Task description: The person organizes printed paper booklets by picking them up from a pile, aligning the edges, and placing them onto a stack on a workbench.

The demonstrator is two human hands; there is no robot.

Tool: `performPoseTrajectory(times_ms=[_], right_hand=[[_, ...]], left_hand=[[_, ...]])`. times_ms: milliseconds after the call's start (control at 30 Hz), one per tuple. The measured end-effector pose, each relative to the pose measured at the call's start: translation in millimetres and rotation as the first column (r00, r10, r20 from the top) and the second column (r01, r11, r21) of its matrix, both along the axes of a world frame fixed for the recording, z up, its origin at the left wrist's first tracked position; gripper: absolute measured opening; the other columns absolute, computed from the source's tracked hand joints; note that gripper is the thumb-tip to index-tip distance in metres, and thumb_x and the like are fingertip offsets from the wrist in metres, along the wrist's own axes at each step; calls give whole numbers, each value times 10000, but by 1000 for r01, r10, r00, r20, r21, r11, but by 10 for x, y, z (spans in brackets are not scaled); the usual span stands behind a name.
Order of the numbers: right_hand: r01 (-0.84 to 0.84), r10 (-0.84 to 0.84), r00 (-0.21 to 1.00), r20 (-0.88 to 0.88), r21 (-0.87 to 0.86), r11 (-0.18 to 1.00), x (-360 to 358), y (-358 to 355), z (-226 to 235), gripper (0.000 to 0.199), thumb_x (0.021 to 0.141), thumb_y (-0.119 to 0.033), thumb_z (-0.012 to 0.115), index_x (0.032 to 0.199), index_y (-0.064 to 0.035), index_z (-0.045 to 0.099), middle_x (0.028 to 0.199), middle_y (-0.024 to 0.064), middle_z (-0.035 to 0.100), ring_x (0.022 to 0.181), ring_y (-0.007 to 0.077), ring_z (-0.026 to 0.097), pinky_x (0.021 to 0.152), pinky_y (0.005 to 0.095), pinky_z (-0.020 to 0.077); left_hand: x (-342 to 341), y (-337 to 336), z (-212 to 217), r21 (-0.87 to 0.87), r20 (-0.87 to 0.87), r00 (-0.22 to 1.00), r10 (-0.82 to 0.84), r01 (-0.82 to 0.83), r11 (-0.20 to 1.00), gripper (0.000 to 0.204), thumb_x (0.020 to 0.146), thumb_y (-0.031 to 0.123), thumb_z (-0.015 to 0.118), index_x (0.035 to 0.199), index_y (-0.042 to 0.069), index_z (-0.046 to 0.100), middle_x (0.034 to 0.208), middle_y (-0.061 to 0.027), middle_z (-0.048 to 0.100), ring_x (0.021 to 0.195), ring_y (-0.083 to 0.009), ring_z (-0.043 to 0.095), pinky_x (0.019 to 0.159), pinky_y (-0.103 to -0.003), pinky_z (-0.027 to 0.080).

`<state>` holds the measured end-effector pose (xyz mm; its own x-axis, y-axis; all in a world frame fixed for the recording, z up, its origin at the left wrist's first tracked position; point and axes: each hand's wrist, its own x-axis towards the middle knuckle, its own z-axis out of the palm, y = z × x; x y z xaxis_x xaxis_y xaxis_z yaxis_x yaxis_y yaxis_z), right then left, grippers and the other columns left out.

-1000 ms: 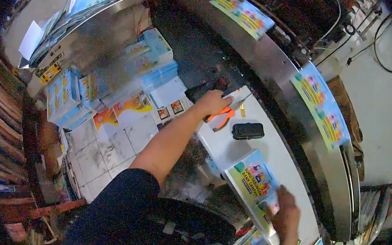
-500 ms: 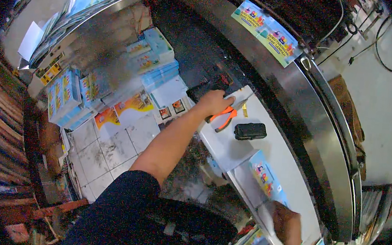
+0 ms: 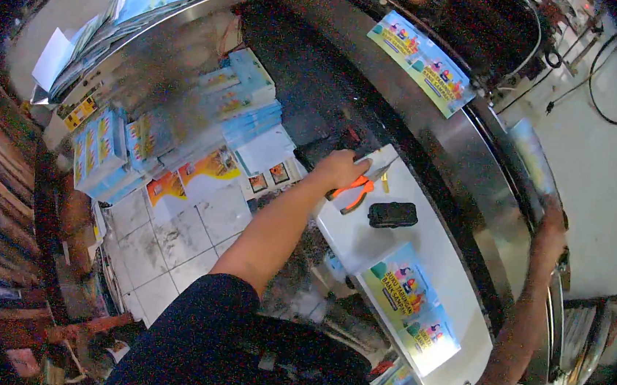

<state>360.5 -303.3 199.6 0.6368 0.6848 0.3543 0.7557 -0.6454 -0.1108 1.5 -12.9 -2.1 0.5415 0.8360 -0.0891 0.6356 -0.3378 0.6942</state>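
My left hand (image 3: pixel 338 172) rests at the far left corner of the white table (image 3: pixel 353 253), its fingers partly hidden and curled down. Beside it lie pliers with orange handles (image 3: pixel 354 198), touching or nearly touching the hand; I cannot tell whether it grips them. On the right, my right hand (image 3: pixel 552 222) is closed on the near end of a printed sheet (image 3: pixel 534 155), blurred by motion, beside the metal machine. A similar printed sheet (image 3: pixel 416 308), blue and yellow with cartoon figures, lies flat on the table. A black case (image 3: pixel 393 214) sits between it and the pliers.
Another printed sheet (image 3: pixel 421 61) lies on the curved metal surface (image 3: pixel 466 149). Stacks of printed sheets (image 3: pixel 247 95) stand on the floor at the left, near white tiles (image 3: pixel 164 253). Cables (image 3: pixel 602 93) hang at the far right.
My right hand has moved from the table's near end up and right, now carrying a printed sheet. The sheet on the table now lies flat. My left hand stays put.
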Motion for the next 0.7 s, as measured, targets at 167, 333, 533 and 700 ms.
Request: performPoseTrajectory(times_ms=[167,333,533,700], right_hand=[[-85,89,996,-5,-379,922,-580,-376,-725,406,922,-165,522,1321,-93,545,1248,178,608,1084,352,616,904,427,505],[-477,337,862,-379,-378,794,-2002,-1122,-807,678,747,-204,773,1340,-25,498,1432,177,460,1282,366,473,1031,442,438],[-479,339,870,-359,-449,754,-2585,-1298,-933,906,692,-314,811,1415,17,378,1510,266,288,1397,447,278,1109,466,350],[-571,502,820,-275,-451,686,-2678,-1234,-928,948,723,-338,790,1404,115,312,1505,300,267,1408,460,245,1126,469,324]], left_hand=[[2,13,-53,-51,14,1000,-20,21,998,694,873,584,521,1051,-71,664,1044,-321,645,979,-451,637,901,-487,487],[6,51,-120,-12,13,999,-51,51,999,681,872,572,525,1051,-70,662,1051,-335,633,988,-462,628,905,-495,488],[18,35,-112,-30,-21,997,-78,78,997,722,880,584,500,1072,-97,643,1111,-341,609,1035,-469,608,936,-500,475],[1,13,-49,-4,-38,998,-54,54,999,739,885,597,487,1113,-93,627,1171,-322,599,1094,-455,584,976,-492,449]])
